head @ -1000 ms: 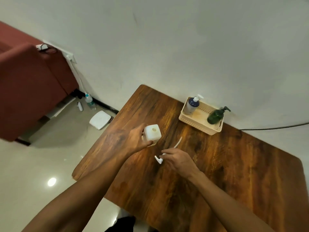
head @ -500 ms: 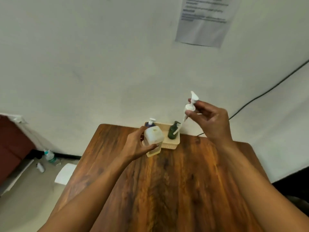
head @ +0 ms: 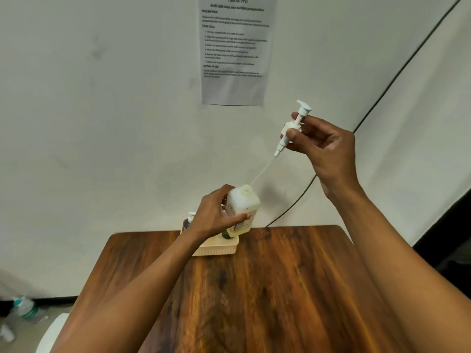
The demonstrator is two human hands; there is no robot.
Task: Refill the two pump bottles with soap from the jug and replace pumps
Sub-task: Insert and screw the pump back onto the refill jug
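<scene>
Head view: my left hand (head: pixel 216 216) grips the bottle (head: pixel 243 206) above the far edge of the table (head: pixel 280 289); my right hand (head: pixel 325 149) pinches the pump (head: pixel 293 126), the tip of its tube (head: pixel 263 170) at the open neck. I'd steady the bottle and lower the tube straight in.

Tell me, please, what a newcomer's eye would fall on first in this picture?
Centre frame, the right hand pinches a white pump high against the wall, its thin tube slanting down to the open mouth of a pale bottle gripped by the left hand. Below them lies a wooden table with a cream tray at its far edge, and a printed sheet hangs on the wall above.
</scene>
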